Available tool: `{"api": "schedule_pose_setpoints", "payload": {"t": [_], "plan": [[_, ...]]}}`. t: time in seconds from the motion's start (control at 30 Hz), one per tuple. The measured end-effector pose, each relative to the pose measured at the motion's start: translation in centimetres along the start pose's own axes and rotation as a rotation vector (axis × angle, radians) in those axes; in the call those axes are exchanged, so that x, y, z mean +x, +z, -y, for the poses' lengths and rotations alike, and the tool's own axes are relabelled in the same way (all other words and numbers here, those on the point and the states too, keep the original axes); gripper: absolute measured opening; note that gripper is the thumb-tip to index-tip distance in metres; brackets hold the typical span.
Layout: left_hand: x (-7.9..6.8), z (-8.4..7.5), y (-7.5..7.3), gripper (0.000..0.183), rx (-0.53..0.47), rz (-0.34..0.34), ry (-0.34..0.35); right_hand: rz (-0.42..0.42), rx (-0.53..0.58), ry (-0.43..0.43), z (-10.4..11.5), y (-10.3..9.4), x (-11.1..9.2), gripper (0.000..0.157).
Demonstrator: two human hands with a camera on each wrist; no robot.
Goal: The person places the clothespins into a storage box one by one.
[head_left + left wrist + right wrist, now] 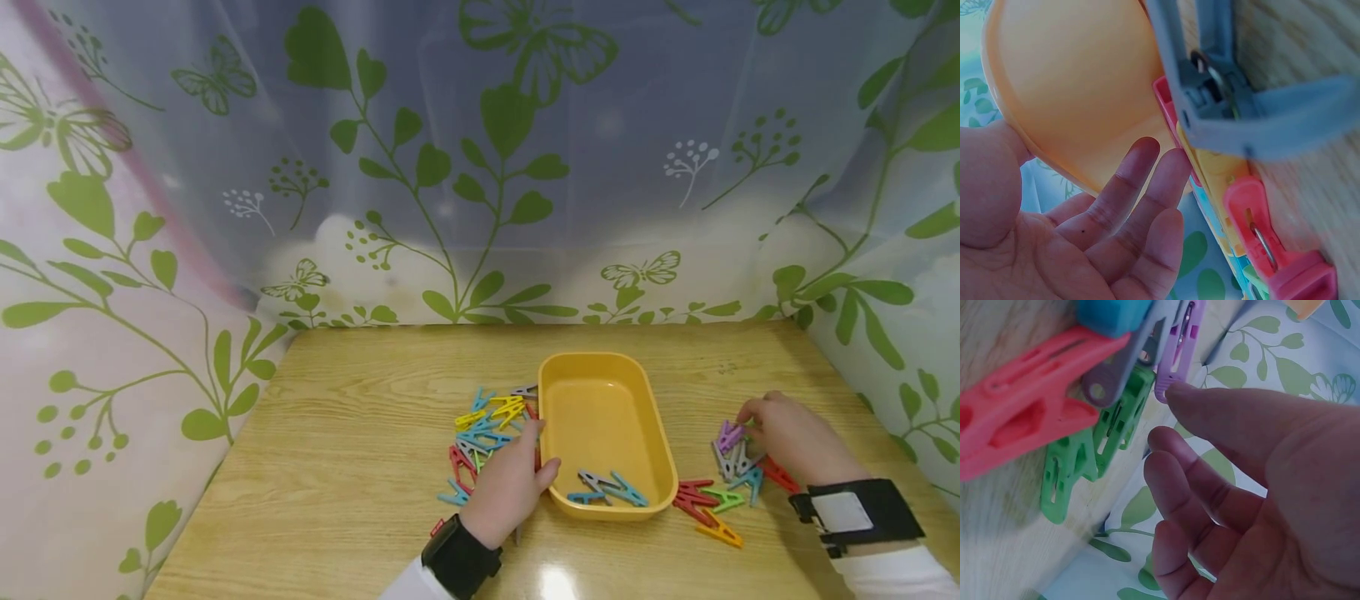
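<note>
From my remote station I view the left hand (510, 479) gripping the left wall of the yellow tray (592, 408), thumb over the rim, beside a mixed pile of clothespins (489, 438). The right hand (798, 437), fingers bent, touches a purple clothespin (729, 437) right of the tray; whether it pinches, I cannot tell. Three clothespins (628, 490) lie in the tray's near end.

tray (600, 425) on table (322, 467), clothespins (628, 489) in its near end, loose clothespins (491, 422) left and right, curtain (420, 208) behind
</note>
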State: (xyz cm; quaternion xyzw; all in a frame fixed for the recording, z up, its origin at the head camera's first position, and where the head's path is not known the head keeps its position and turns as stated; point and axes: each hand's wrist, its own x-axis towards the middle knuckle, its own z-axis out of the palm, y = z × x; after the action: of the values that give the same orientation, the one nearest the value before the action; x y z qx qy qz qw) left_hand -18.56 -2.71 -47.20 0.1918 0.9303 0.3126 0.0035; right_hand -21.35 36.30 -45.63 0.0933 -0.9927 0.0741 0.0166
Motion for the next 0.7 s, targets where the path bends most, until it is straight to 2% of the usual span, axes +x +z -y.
{"api": "schedule_pose_setpoints", "payload": {"t": [0.2,0.43,0.7], "plan": [[-0.1,0.1,0.0,0.053,-0.009,-0.005,0.005,0.006,0.001,-0.014,-0.2,0.3,0.1,0.004],[0.0,0.1,0.0,0.053,-0.004,-0.009,0.017,0.01,0.008,-0.014,-0.3,0.2,0.2,0.01],[0.0,0.0,-0.2,0.053,-0.009,0.005,-0.005,-0.058,0.026,-0.026,0.3,-0.7,0.0,0.008]]}}
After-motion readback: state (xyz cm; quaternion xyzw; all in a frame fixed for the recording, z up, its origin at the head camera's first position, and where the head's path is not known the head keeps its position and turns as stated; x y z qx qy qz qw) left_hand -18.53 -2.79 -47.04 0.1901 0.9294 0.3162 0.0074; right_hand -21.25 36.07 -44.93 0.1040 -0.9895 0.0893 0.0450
